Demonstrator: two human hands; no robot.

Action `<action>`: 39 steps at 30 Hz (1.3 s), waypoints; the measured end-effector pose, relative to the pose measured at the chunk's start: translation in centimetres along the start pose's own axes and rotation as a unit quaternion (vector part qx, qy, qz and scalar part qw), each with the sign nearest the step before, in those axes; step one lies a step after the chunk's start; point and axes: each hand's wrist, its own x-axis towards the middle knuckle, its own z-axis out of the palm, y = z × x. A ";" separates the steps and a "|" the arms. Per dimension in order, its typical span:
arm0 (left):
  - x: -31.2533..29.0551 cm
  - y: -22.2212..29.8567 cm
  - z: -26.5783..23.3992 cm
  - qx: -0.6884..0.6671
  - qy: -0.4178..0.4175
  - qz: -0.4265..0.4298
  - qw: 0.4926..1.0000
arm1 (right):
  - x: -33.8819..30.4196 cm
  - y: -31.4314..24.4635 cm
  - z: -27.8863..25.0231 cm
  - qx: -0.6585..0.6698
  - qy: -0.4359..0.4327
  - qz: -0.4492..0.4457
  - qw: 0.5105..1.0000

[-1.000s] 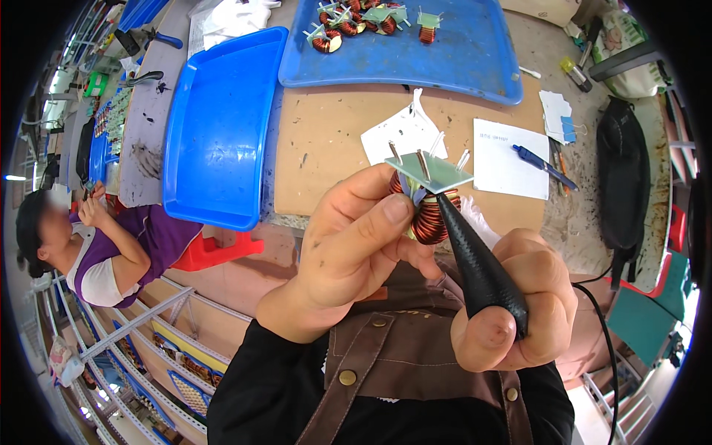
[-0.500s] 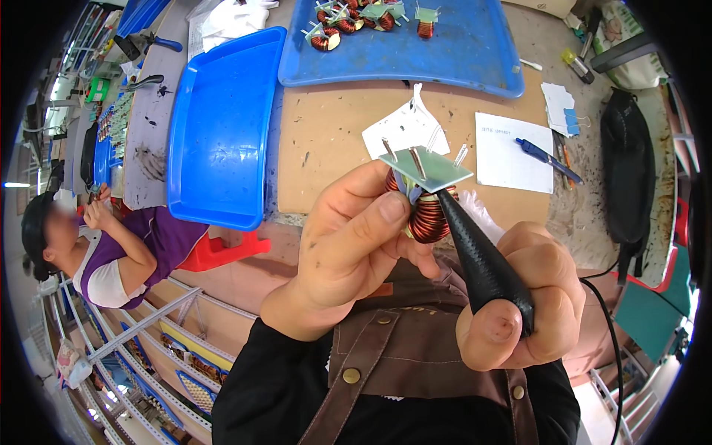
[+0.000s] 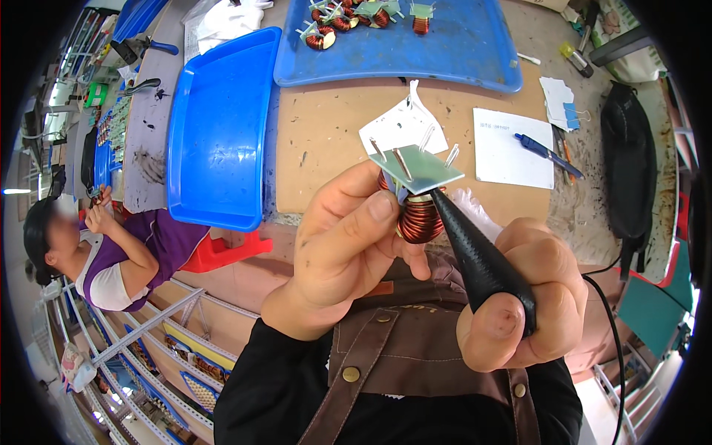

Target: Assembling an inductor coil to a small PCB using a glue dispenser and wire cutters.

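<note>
My left hand (image 3: pixel 345 241) pinches a toroidal coil (image 3: pixel 421 220) wound with copper wire, with its fingers closed around it. A pale green square board (image 3: pixel 423 172) sits on the coil, and several metal pins stand up from it. In my right hand (image 3: pixel 530 300) is a black cone-shaped squeeze bag (image 3: pixel 489 263), gripped in the fist with the thumb over its wide end. Its narrow tip meets the board's near edge, just above the windings. Whether anything comes out of the tip is hidden.
Beyond my hands, a blue tray (image 3: pixel 400 70) bears several similar coils (image 3: pixel 320 37). An unfilled blue bin (image 3: pixel 219 133) stands left of the brown board (image 3: pixel 319 133). A pen (image 3: pixel 547 154) lies on white paper (image 3: pixel 498 167) at right, near a black pouch (image 3: pixel 624 163). A co-worker (image 3: pixel 122 248) sits at left.
Both hands, with the coil and the bag, have shifted slightly left. The board has tilted a little, and the bag's tip stays at its near edge.
</note>
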 end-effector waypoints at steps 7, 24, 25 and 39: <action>-0.2 -0.1 -0.2 -0.039 0.010 0.001 0.999 | 0.0 0.2 0.2 0.004 0.018 -0.002 1.000; 0.3 -0.1 -0.6 -0.124 -0.080 -0.020 0.989 | 0.0 0.2 -0.2 0.010 -0.002 -0.002 1.000; 0.2 -0.1 -0.5 -0.118 -0.072 -0.025 0.990 | 0.0 0.2 -0.1 0.009 -0.002 -0.001 1.000; 0.1 0.0 -0.4 -0.077 -0.072 -0.039 0.994 | -0.2 0.2 0.2 0.024 0.007 -0.010 1.000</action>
